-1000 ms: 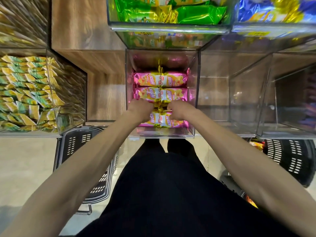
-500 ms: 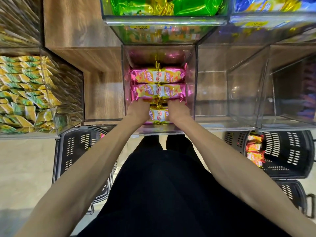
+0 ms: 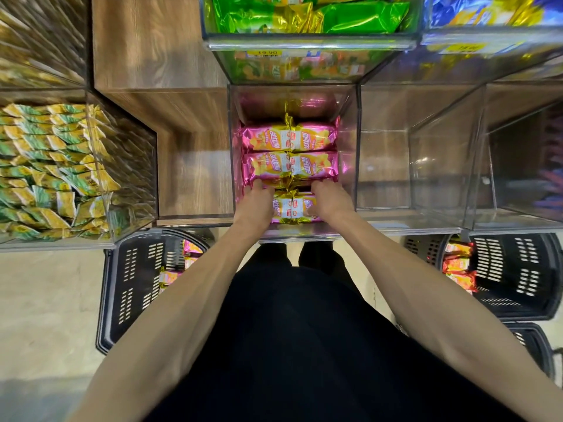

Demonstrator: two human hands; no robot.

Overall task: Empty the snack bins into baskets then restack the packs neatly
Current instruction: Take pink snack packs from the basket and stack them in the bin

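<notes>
A clear acrylic bin (image 3: 353,141) straight ahead holds pink and yellow snack packs (image 3: 289,140) laid in neat rows. The nearest row of packs (image 3: 293,207) lies at the bin's front. My left hand (image 3: 254,201) is on its left end and my right hand (image 3: 329,199) on its right end, fingers tucked down out of sight around the packs. A black basket (image 3: 131,287) on the floor at left has a few pink packs in it. Another black basket (image 3: 518,275) at right holds orange and red packs (image 3: 458,264).
A bin of green and yellow packs (image 3: 39,166) stands at left. Two clear bins (image 3: 441,159) at right look bare. Above are bins of green packs (image 3: 304,13) and blue packs (image 3: 487,10). A wooden shelf (image 3: 189,166) lies between bins. A third basket (image 3: 533,348) sits bottom right.
Both hands stay on the front row of pink packs and have closed in a little toward each other. The view has shifted, showing more of the floor baskets.
</notes>
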